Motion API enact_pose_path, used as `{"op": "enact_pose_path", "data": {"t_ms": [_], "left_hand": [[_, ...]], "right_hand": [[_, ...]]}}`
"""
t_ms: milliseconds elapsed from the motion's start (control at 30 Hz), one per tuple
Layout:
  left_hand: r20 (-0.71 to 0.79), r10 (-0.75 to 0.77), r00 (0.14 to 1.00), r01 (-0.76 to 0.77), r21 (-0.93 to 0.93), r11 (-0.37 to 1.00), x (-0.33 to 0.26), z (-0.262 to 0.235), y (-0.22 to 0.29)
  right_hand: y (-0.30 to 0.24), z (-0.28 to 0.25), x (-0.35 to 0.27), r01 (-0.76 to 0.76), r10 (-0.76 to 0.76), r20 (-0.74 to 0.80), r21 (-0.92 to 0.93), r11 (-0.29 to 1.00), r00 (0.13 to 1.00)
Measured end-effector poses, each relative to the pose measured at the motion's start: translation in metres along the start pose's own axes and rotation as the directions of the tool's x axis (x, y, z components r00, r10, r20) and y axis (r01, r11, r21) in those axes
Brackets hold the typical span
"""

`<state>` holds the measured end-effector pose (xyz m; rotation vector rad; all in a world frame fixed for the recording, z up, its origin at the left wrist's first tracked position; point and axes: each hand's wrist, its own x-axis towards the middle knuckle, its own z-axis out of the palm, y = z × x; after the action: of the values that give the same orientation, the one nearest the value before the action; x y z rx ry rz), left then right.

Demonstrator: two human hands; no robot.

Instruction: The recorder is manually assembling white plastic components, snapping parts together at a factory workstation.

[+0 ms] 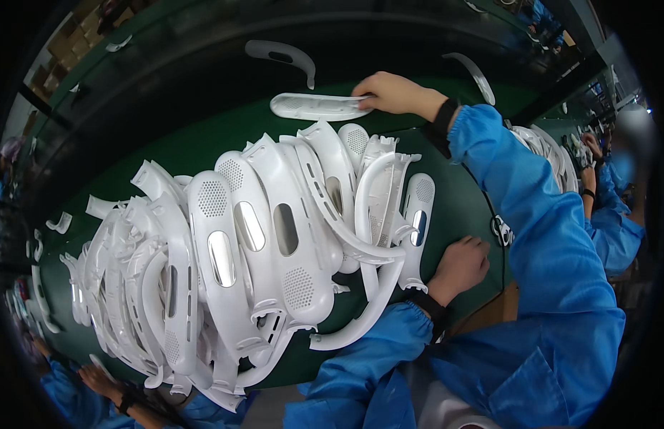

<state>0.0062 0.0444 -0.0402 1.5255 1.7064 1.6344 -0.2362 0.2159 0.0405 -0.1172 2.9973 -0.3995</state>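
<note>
My right hand (392,93) reaches far across the table, its fingers pinching the right end of a white curved plastic shell (314,107). That shell lies long side across, its hollow inner face toward me, with a patch of small holes at the left end. Closer to me, my left hand (459,268) rests curled into a fist on the green tabletop, nothing showing in it. Beside it stands a white shell (420,222) with a hole-patterned end and a shiny oval window. A big heap of similar white shells (292,236) fills the middle and left.
Two loose curved pieces lie beyond my right hand, one grey-white shell (282,56) and one slim strip (475,75). A small white piece (60,223) sits at the left. Co-workers' hands (99,379) show at lower left and far right. A cable (489,204) runs down the right side.
</note>
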Motion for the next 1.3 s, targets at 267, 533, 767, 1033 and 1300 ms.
{"op": "enact_pose_path", "data": {"t_ms": [267,533,767,1033,1300], "left_hand": [[0.071,-0.024,0.997,0.022,0.023,0.999,0.0,-0.009,0.006],[0.079,-0.257,0.963,0.267,-0.413,0.871,0.002,-0.001,0.005],[0.098,-0.582,0.807,0.484,-0.673,0.558,0.02,-0.009,0.061],[0.536,-0.348,0.769,0.275,0.214,0.937,0.037,-0.041,0.112],[0.704,-0.321,0.634,-0.16,0.525,0.836,0.019,-0.035,0.082]], "right_hand": [[0.02,-0.022,-0.155,-0.182,0.254,-0.251,0.277,0.944,0.934],[-0.039,0.04,-0.36,-0.315,0.694,-0.229,0.765,0.562,0.683],[-0.122,0.069,-0.411,-0.182,0.225,0.065,0.813,0.553,0.972],[-0.053,0.074,-0.446,-0.591,0.699,-0.503,0.386,0.708,0.509],[-0.037,0.079,-0.446,-0.574,0.682,-0.406,0.369,0.731,0.608]]}}
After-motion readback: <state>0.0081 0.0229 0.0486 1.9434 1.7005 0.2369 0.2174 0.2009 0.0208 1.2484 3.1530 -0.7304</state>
